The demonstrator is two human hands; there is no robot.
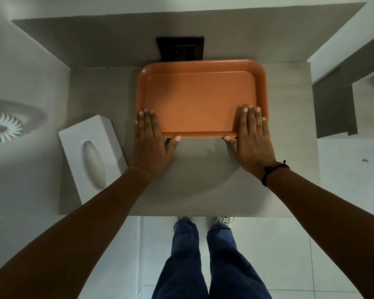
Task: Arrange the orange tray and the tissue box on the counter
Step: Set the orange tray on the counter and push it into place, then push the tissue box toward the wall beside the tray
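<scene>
An empty orange tray (201,98) lies flat on the grey counter (194,180), its far rim against the back wall. My left hand (151,143) grips the tray's near left corner, fingers on top and thumb at the near edge. My right hand (253,139) grips the near right corner the same way. A white tissue box (91,156) with an oval slot lies on the counter's left side, turned at an angle, just left of my left forearm.
A dark wall socket plate (180,48) sits on the back wall behind the tray. Walls close in the counter at left and right. A white ribbed round object (2,127) is at far left. My legs and shoes stand below the counter's front edge.
</scene>
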